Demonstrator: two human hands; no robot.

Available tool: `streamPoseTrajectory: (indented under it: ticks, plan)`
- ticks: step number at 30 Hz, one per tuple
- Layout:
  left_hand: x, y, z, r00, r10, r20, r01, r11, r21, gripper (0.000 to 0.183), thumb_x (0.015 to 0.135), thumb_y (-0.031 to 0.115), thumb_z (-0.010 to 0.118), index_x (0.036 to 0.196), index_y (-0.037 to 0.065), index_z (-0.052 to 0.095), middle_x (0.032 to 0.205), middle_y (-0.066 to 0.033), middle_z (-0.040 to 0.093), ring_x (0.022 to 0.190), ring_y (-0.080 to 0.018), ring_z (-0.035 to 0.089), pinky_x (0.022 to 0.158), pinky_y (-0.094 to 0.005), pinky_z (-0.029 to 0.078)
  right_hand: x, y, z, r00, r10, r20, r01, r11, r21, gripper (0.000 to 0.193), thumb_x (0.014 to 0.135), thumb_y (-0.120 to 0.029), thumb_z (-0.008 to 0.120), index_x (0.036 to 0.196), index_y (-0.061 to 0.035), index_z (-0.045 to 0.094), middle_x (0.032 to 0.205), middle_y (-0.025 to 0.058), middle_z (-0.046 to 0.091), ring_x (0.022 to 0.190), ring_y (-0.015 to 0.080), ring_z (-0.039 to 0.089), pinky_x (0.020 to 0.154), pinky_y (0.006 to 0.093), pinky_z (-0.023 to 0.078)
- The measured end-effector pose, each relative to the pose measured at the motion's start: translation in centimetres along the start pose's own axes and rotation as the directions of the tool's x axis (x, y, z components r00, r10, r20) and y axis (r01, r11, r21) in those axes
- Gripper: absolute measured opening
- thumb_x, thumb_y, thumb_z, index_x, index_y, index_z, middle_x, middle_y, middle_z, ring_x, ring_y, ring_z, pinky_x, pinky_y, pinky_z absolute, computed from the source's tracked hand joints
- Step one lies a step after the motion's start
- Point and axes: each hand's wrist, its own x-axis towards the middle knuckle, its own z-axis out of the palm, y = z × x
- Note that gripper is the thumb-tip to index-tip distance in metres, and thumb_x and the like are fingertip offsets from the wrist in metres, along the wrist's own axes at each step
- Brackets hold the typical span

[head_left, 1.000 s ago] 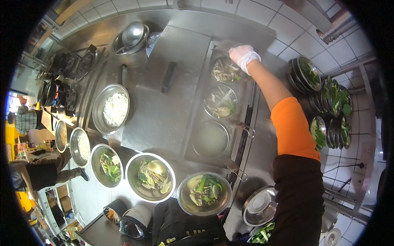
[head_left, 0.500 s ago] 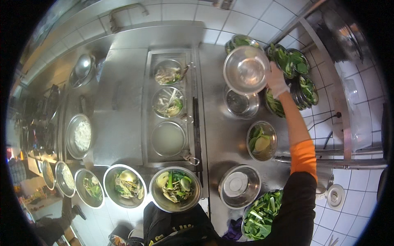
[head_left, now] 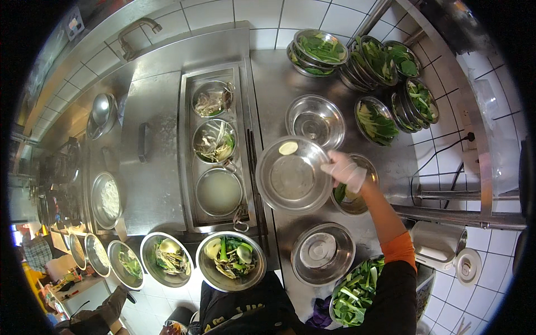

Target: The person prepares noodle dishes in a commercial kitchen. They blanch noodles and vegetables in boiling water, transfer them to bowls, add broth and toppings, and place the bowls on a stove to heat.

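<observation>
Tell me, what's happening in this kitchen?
A person's gloved right hand grips a metal bowl by its rim over the counter. One pale slice lies inside it. The left hand is out of sight. In the steel basin, two round containers hold vegetables; a third place holds cloudy liquid. Leafy greens fill bowls toward the tiled wall.

A second ago my right grip was over the far basket; half a second ago it held a bowl beside the greens stack. Now I have that bowl nearer me, the stack uncovered, and my view has swung rightward.
</observation>
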Motion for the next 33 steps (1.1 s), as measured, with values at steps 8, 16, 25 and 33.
streamPoseTrajectory:
  ticks: [8, 16, 25, 33]
  plan:
    - [0.1, 1.9, -0.1, 0.701, -0.112, 0.705, -0.181, -0.983, 0.024, 0.046, 0.092, 0.016, 0.040, 0.136, 0.013, 0.031, 0.131, -0.0064, 0.041, 0.119, -0.0143, 0.039, 0.095, -0.0382, 0.039, 3.9, -4.5, 3.0, 0.802, -0.597, 0.029, 0.295, 0.353, -0.888, 0.055, 0.070, -0.042, 0.068, 0.110, -0.0080, 0.050, 0.103, 0.0121, 0.051, 0.096, 0.0291, 0.053, 0.078, 0.0369, 0.047]
    - [-0.8, 4.7, 0.3, 0.267, -0.525, 0.808, 0.016, -0.836, -0.548, 0.044, 0.087, 0.046, 0.048, 0.104, 0.006, 0.049, 0.076, -0.0128, 0.063, 0.064, -0.0256, 0.063, 0.055, -0.0355, 0.052, 8.7, -5.8, 4.7, 0.805, -0.482, 0.345, 0.469, 0.162, -0.868, 0.029, 0.085, -0.028, 0.050, 0.103, -0.0058, 0.055, 0.099, 0.0089, 0.060, 0.100, 0.0262, 0.055, 0.081, 0.0345, 0.048]
    - [-1.7, 8.1, 4.0, 0.219, -0.419, 0.881, 0.037, -0.899, -0.437, 0.045, 0.087, 0.045, 0.049, 0.108, 0.004, 0.047, 0.086, -0.0139, 0.061, 0.071, -0.0275, 0.062, 0.060, -0.0390, 0.053, 8.5, -7.4, 5.3, 0.802, -0.535, 0.265, 0.347, 0.057, -0.936, 0.023, 0.076, -0.026, 0.057, 0.088, -0.0061, 0.054, 0.088, 0.0121, 0.058, 0.079, 0.0261, 0.061, 0.065, 0.0381, 0.051]
    - [-2.1, 10.5, 3.6, 0.278, -0.457, 0.845, -0.042, -0.884, -0.465, 0.044, 0.087, 0.043, 0.050, 0.107, 0.004, 0.047, 0.085, -0.0142, 0.062, 0.071, -0.0275, 0.063, 0.060, -0.0386, 0.053, 11.0, -7.0, 3.3, 0.791, -0.511, 0.336, 0.452, 0.118, -0.884, 0.009, 0.075, -0.013, 0.054, 0.082, -0.0075, 0.056, 0.076, 0.0118, 0.061, 0.074, 0.0295, 0.062, 0.064, 0.0389, 0.050]
